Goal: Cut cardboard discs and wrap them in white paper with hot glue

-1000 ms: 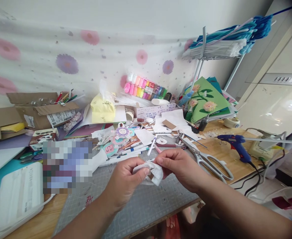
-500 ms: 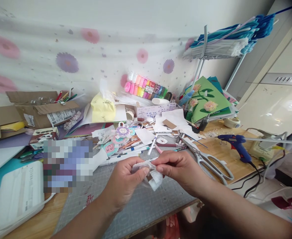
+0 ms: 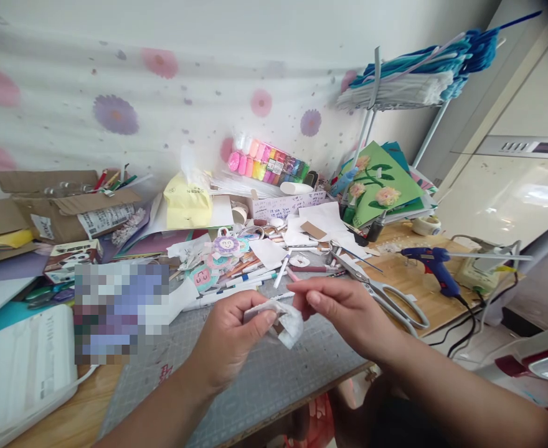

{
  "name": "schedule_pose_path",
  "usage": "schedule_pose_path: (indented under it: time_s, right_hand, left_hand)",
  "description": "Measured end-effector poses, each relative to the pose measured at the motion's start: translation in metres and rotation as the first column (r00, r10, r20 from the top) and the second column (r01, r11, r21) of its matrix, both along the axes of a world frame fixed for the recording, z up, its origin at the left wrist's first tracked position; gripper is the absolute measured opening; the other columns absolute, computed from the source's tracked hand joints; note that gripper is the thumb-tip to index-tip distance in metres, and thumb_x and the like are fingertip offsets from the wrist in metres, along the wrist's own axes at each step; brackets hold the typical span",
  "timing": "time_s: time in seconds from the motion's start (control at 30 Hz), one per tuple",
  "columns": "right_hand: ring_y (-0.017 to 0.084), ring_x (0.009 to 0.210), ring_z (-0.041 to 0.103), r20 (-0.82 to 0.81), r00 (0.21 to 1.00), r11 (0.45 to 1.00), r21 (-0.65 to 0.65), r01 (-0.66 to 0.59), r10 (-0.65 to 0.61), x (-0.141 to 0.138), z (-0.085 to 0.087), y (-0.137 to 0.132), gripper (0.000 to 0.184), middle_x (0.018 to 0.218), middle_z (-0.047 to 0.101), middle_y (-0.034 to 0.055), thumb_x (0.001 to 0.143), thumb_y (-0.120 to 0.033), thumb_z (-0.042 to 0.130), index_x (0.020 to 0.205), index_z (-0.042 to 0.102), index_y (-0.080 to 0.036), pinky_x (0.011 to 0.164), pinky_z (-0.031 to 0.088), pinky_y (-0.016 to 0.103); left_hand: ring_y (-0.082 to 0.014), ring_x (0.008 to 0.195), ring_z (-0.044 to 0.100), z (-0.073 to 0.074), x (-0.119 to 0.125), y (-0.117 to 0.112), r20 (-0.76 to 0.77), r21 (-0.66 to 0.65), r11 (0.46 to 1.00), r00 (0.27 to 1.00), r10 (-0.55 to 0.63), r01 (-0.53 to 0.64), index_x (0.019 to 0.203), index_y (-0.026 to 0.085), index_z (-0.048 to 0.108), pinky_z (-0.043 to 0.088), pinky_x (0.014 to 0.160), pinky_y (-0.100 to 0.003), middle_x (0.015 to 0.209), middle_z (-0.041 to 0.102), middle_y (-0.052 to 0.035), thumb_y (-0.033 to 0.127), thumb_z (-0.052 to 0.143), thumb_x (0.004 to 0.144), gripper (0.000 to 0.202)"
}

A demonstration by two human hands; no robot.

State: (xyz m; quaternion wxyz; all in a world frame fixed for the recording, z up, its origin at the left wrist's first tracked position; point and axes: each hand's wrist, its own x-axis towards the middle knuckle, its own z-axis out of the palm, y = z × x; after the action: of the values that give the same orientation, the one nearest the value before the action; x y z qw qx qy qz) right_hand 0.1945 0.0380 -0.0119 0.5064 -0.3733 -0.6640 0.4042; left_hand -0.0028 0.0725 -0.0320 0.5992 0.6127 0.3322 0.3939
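A crumpled piece of white tissue [image 3: 291, 325], with a small brown patch showing beneath it, is pinched between the thumb and fingers of my left hand [image 3: 230, 333]. The tissue hangs over the grey cutting mat [image 3: 175, 398]. Just to its right is my right hand [image 3: 344, 311], its thumb and forefinger parted and its curled fingertips close to the tissue's edge. Whether those fingertips touch the tissue I cannot tell. My left fingers hide part of what lies under the tissue.
Large scissors [image 3: 395, 305] lie right of my hands, with a blue glue gun [image 3: 435, 267] farther right. Pens, paper scraps and small smiling-face pieces [image 3: 226, 244] crowd the mat's far side. A white case [image 3: 26, 367] and a cardboard box [image 3: 68, 214] stand left.
My right thumb and forefinger have let go of the tissue and moved apart. The tissue stays in my left hand. The whole view has shifted slightly.
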Motion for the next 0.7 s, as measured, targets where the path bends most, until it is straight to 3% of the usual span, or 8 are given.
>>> schedule_pose_path:
  time_s: [0.07, 0.17, 0.4, 0.7]
  right_hand:
    - [0.012, 0.058, 0.059, -0.181, 0.983, 0.963, -0.268, -0.033, -0.017, -0.004, -0.001, 0.002, 0.027, 0.067, 0.065, 0.0021, 0.084, -0.042, 0.064, 0.084, 0.073, -0.016, 0.058, 0.050, 0.026]
    - [0.009, 0.051, 0.053, -0.242, 0.970, 0.913, -0.403, -0.071, -0.031, -0.009, 0.001, 0.004, 0.032, 0.058, 0.061, -0.0005, 0.076, -0.044, 0.072, 0.067, 0.068, -0.014, 0.052, 0.044, 0.022]
    - [0.009, 0.053, 0.050, -0.111, 0.992, 0.908, -0.419, 0.013, -0.065, -0.012, 0.009, 0.001, 0.020, 0.055, 0.057, -0.0028, 0.068, -0.031, 0.075, 0.067, 0.068, -0.013, 0.054, 0.039, 0.023]
    - [0.013, 0.059, 0.052, 0.065, 0.985, 0.927, -0.335, 0.170, -0.157, -0.020, 0.005, -0.002, 0.011, 0.066, 0.060, -0.0002, 0.067, -0.026, 0.066, 0.072, 0.063, -0.016, 0.057, 0.041, 0.027]
  left_hand:
    - [-0.0140, 0.064, 0.055, 0.001, -0.001, 0.000, -0.059, 0.060, 0.998, 0.998, 0.001, 0.003, 0.073, 0.018, 0.068, 0.043, 0.063, -0.024, 0.067, 0.064, -0.0002, 0.030, 0.065, 0.079, 0.015]
    - [-0.0145, 0.064, 0.054, 0.002, -0.002, -0.001, -0.152, 0.131, 0.991, 0.988, 0.026, -0.006, 0.071, 0.018, 0.067, 0.042, 0.062, -0.025, 0.066, 0.063, -0.0003, 0.031, 0.063, 0.080, 0.017]
    - [-0.0144, 0.064, 0.057, 0.005, -0.002, -0.003, -0.190, 0.205, 0.976, 0.975, 0.118, -0.078, 0.073, 0.019, 0.069, 0.043, 0.062, -0.023, 0.067, 0.067, 0.0004, 0.029, 0.064, 0.079, 0.013]
    - [-0.0121, 0.061, 0.054, -0.003, 0.002, 0.000, -0.046, -0.010, 0.998, 0.997, 0.058, -0.058, 0.074, 0.018, 0.067, 0.042, 0.058, -0.022, 0.065, 0.064, 0.0019, 0.030, 0.066, 0.079, 0.013]
